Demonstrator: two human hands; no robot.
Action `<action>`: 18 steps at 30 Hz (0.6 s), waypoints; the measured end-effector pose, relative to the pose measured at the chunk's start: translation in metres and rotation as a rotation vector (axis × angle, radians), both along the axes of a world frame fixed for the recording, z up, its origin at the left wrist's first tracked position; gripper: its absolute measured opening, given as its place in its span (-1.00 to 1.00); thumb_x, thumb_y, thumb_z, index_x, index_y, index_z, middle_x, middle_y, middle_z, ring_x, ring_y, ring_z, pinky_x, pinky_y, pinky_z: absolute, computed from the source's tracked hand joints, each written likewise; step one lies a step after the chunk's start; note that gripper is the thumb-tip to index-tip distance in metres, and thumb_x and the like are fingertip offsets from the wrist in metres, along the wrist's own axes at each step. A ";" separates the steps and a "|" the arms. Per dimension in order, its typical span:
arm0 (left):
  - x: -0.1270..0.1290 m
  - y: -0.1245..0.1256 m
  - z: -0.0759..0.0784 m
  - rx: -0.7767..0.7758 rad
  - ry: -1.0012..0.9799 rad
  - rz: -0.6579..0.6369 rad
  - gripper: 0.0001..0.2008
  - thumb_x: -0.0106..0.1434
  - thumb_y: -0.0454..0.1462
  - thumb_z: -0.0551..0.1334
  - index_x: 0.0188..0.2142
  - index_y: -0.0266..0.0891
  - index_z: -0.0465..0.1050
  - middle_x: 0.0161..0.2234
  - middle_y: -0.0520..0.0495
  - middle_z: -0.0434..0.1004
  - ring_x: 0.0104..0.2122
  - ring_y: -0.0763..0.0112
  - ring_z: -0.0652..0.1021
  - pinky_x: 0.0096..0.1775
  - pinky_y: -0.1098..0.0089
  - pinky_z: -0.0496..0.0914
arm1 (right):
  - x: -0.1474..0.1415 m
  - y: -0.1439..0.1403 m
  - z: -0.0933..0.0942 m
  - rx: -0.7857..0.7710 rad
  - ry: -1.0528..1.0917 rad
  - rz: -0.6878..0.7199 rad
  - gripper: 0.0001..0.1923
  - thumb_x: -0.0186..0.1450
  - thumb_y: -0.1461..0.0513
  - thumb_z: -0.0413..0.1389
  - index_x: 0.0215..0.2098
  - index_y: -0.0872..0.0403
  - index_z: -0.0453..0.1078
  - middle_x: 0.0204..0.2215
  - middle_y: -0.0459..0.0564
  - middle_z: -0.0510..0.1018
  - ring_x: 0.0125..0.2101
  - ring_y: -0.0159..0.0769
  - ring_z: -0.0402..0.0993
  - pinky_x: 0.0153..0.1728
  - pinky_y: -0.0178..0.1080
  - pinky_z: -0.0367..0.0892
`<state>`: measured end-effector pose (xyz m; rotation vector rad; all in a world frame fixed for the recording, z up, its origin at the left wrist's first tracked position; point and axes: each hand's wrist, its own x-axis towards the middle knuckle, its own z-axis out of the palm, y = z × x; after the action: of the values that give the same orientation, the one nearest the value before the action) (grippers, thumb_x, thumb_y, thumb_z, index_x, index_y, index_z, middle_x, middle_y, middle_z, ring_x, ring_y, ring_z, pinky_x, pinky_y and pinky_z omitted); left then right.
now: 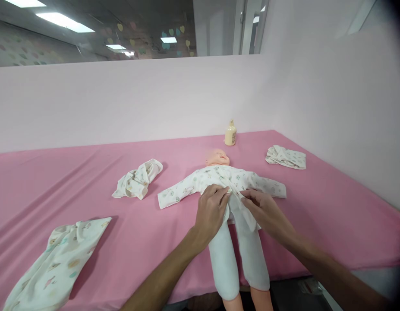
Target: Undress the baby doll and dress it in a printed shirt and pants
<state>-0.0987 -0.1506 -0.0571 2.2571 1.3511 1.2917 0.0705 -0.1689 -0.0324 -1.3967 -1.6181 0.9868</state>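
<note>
While the pale plastic baby doll [219, 157] lies face-up on the pink cloth-covered table [89, 172], its white printed long-sleeved top [219, 178] appears on; white trousers [235, 255] cover the legs. Left hand [212, 207] and right hand [259, 206] pinch the hem at the waist, seemingly unfinished

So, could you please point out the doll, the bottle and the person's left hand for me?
doll [218, 157]: head view, on its head.
bottle [230, 135]: head view, on its body.
left hand [212, 210]: head view, on the back of the hand, at the doll's waist.
</note>
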 end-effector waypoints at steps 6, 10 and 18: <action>0.003 0.000 -0.002 0.040 -0.006 -0.016 -0.78 0.41 -0.28 0.08 -0.14 -0.22 0.50 -0.26 -0.03 0.49 -0.23 0.42 0.44 -0.20 0.36 0.33 | -0.006 -0.007 0.003 -0.030 0.129 -0.009 -0.73 0.33 0.11 0.00 -0.15 0.05 0.47 -0.36 -0.10 0.48 -0.34 -0.33 0.35 -0.33 -0.31 0.25; 0.000 0.001 -0.003 0.010 -0.003 -0.019 -0.77 0.41 -0.26 0.07 -0.11 -0.20 0.49 -0.23 -0.03 0.49 -0.20 0.41 0.44 -0.18 0.35 0.35 | -0.006 -0.007 0.002 -0.054 0.172 -0.027 -0.71 0.33 0.11 0.03 -0.10 0.04 0.47 -0.27 -0.08 0.53 -0.27 -0.30 0.40 -0.28 -0.32 0.28; -0.001 0.001 -0.001 -0.030 -0.032 -0.043 -0.79 0.41 -0.26 0.07 -0.19 -0.19 0.49 -0.25 0.00 0.50 -0.21 0.43 0.44 -0.16 0.35 0.36 | -0.006 -0.008 0.001 -0.089 0.207 -0.032 -0.68 0.33 0.09 0.04 -0.05 0.04 0.46 -0.32 -0.08 0.53 -0.33 -0.30 0.38 -0.34 -0.31 0.27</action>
<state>-0.1000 -0.1498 -0.0581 2.2239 1.2956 1.2794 0.0649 -0.1767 -0.0317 -1.3270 -1.4107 1.1570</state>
